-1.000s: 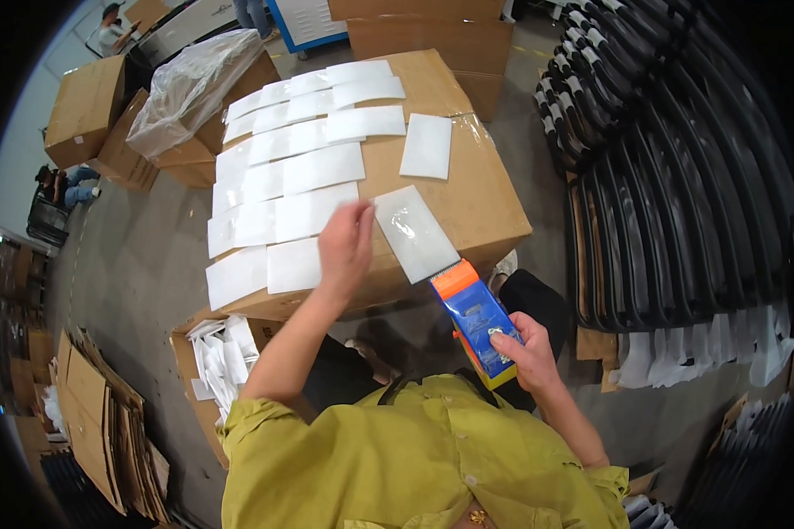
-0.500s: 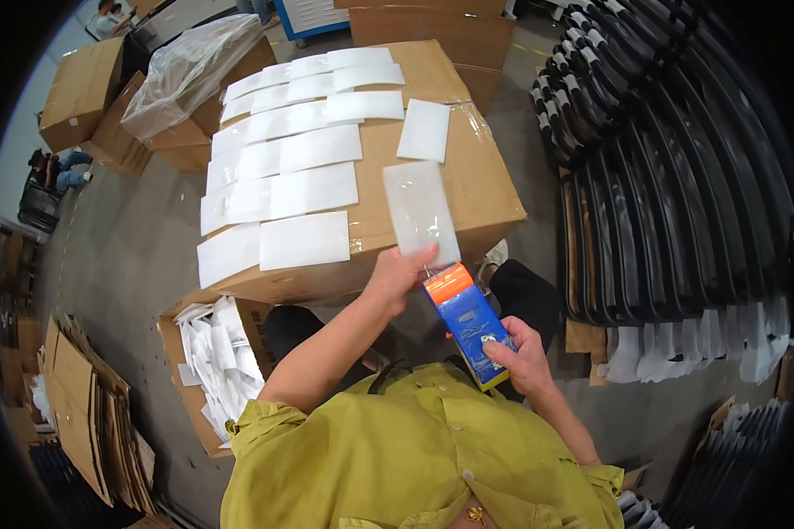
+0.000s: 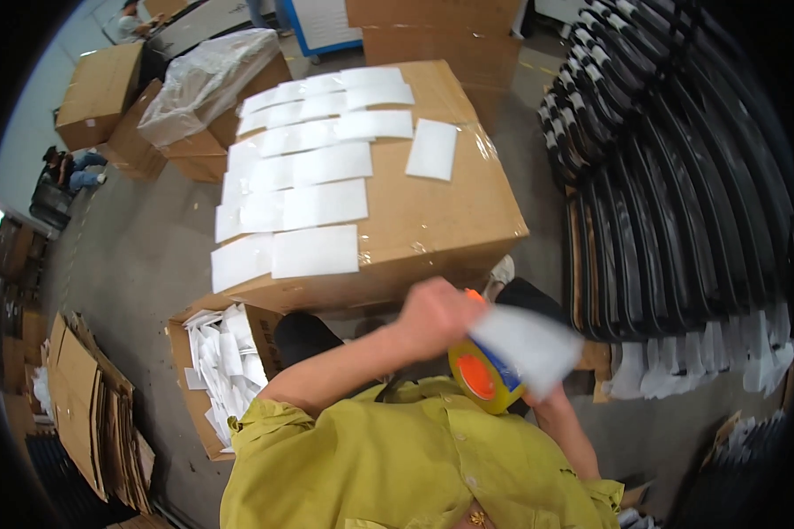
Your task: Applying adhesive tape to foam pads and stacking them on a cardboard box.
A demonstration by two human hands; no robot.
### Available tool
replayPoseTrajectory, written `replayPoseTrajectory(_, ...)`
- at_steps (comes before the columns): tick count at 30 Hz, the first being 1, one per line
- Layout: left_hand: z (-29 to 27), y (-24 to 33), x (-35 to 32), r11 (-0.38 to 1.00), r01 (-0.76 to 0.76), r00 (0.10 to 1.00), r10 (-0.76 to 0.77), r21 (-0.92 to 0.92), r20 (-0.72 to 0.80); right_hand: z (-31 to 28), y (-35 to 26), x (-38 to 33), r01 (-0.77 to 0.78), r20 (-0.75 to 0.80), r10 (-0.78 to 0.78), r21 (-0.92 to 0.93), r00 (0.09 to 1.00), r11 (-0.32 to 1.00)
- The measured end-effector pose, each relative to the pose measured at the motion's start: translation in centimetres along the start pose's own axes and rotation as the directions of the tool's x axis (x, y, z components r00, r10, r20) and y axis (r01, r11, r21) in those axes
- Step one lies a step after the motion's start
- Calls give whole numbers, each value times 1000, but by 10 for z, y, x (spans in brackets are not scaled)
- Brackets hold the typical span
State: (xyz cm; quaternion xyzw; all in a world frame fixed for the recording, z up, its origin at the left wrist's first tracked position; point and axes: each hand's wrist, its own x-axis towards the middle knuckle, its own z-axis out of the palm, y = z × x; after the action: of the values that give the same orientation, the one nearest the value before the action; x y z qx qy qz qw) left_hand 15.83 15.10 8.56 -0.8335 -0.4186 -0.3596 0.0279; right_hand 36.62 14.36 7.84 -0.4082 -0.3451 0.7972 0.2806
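My left hand (image 3: 437,313) is closed, blurred by motion, in front of my body. From its fingers a thin white foam sheet (image 3: 534,348) stretches to the right, also smeared. Just beneath is a tape dispenser (image 3: 508,374) in blue and orange, its clear yellowish tape roll (image 3: 500,398) around an orange hub facing me. My right hand (image 3: 547,398) holds the dispenser up from the right; the sheet and dispenser hide most of its fingers. Ahead, a large cardboard box (image 3: 432,225) bears overlapping rows of white foam sheets (image 3: 316,251) and one separate sheet (image 3: 431,150).
An open carton (image 3: 181,353) of white pieces stands at left, beside flattened cardboard (image 3: 75,397). Black curved frames (image 3: 653,229) are stacked at right. Farther back are a plastic-covered box (image 3: 207,84), a blue-and-white cabinet (image 3: 326,25) and a seated person (image 3: 78,167).
My left hand has swung the foam sheet from the box edge rightward and toward me, over the dispenser. The dispenser has turned, so its roll and hub show. The view has shifted slightly.
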Motion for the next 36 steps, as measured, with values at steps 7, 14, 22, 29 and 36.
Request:
replayPoseTrajectory(7,-45,-2,34,974,-67,977,108,214,-184,-53,79,40,169,-305,-83,266,949,949)
replayPoseTrajectory(14,-84,-165,14,611,272,936,-347,743,-57,-42,41,24,-66,-109,76,98,991,993)
replayPoseTrajectory(22,-44,-227,-3,518,264,889,-457,814,2,-31,29,33,-96,-119,101,50,988,994)
replayPoseTrajectory(29,-40,-218,7,566,330,845,-534,755,31,-27,29,37,-116,-123,118,23,985,993)
replayPoseTrajectory(36,-37,-199,38,684,409,855,-518,604,7,-22,23,31,-131,-95,132,20,987,991)
